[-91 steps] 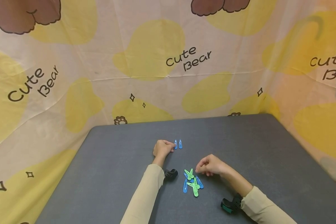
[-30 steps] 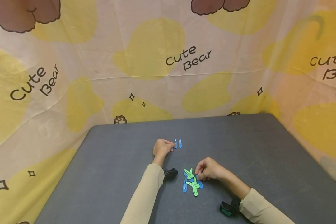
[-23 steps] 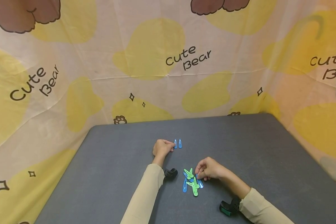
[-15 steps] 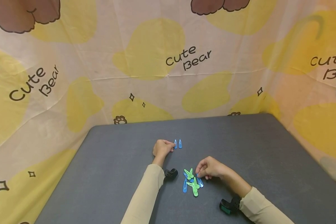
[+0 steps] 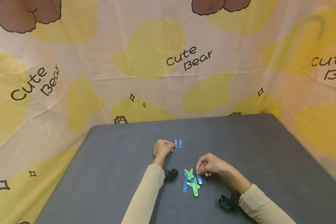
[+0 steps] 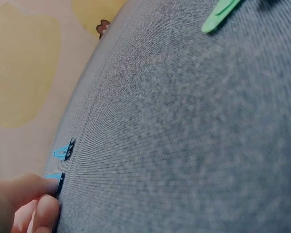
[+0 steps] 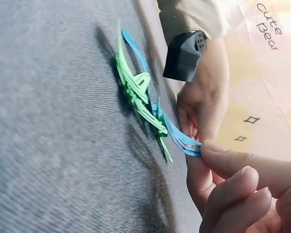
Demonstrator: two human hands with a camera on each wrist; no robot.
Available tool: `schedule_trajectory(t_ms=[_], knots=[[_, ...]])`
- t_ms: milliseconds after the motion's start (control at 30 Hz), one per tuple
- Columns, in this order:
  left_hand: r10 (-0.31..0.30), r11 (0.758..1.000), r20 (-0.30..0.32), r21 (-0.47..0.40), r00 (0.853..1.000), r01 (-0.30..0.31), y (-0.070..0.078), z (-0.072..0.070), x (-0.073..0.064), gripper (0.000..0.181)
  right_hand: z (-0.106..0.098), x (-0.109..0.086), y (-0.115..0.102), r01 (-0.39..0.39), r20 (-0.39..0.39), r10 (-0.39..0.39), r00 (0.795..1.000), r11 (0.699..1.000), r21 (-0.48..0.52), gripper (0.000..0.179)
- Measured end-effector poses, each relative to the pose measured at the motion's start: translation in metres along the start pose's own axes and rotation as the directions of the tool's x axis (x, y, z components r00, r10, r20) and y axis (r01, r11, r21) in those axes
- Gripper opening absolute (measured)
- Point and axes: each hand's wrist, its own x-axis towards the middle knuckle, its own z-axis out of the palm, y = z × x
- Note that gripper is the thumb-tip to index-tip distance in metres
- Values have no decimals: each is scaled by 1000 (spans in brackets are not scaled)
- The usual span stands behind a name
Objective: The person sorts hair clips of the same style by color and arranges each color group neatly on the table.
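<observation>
1. Clock centred on the clip pile (image 5: 194, 185) in the head view; 12 o'clock toward the far edge.
2. Right hand (image 5: 211, 164), at 1 to 2 o'clock: fingers curled, pinching the 12 o'clock end of a blue clip (image 5: 199, 179). Clip location: 2 to 3 o'clock flank of the pile. Contact with the green clips (image 7: 134, 93) uncertain.
3. Left hand (image 5: 162, 148), at 10 to 11 o'clock: fingertips gripping the 9 o'clock side of the left blue clip (image 5: 175, 144). Right blue clip (image 5: 180, 144) just beside, not touching, nearly parallel.
4. Handling, as judged: very light, thin, stiff with some spring; smooth enough to twist in a loose pinch. Little risk of breakage.
5. Best hold, as judged: both long edges, close to one end, clear of the middle tongue. Straight lift preferable to a drag, given crossed clips close by.
6. Edges: far rim of the worktop (image 5: 114, 174) at 12 o'clock, well past the pair; printed backdrop (image 5: 156, 90) behind.
7. Room: broad worktop toward 9 and 3 o'clock beyond the forearms; open lane from pile to pair toward 11 o'clock, with the left wrist device (image 5: 171, 175) near its 9 o'clock side.
</observation>
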Motion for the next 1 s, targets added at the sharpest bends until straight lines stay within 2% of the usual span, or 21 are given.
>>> schedule_trajectory(t_ms=[1000], knots=[[2, 1000, 0, -16, 1000, -2, -1, 0, -2, 19, -15, 16, -13, -22, -111, 21, 994, 1000, -8, 11]])
